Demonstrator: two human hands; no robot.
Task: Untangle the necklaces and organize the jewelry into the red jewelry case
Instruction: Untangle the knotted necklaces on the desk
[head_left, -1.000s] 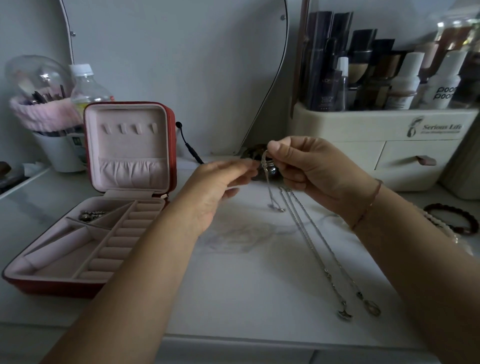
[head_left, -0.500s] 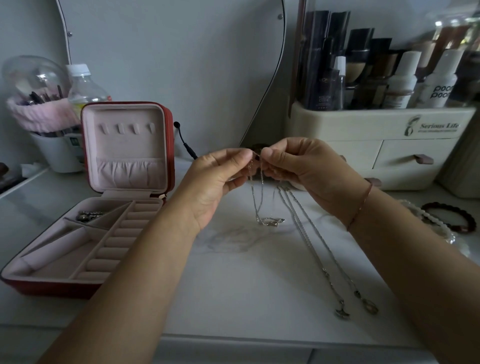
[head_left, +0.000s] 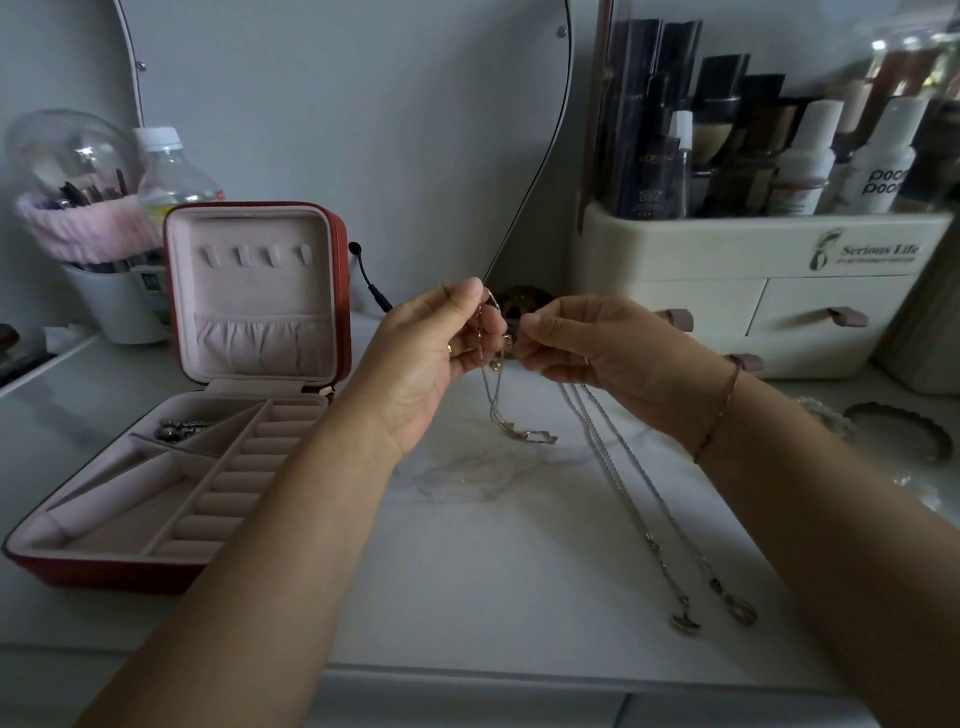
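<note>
On the near right of the white marble worktop (head_left: 467, 571) lie the pendants (head_left: 684, 621) of two long necklaces (head_left: 652, 543). Their chains lie side by side, running away toward the far side and slipping under the right hand (head_left: 597, 348). At near left sits the red jewelry case (head_left: 104, 574), open, with its lid standing upright. Its pink tray shows ring rolls, and a small heap of metal jewelry (head_left: 179, 428) lies in the far-left compartment.

Further back, above the middle of the worktop, the two hands meet almost fingertip to fingertip. The left hand (head_left: 431, 353) is curled, thumb and forefinger pinching a thin necklace (head_left: 506, 428) near its top. The chain hangs straight down from those fingers, and its lower end lies in a little kinked pile on the worktop just below. The right hand's fingers are also curled, pinching the same chain at a small piece close beside the left thumb (too fine to make out what the piece is). A slim bracelet (head_left: 719, 415) circles the right wrist.

Far right stands a cream cosmetic organizer (head_left: 753, 291) with drawers and bottles on top. Behind the case at far left are a water bottle (head_left: 171, 171) and a brush cup (head_left: 111, 306), and a mirror (head_left: 337, 130) leans against the wall.
</note>
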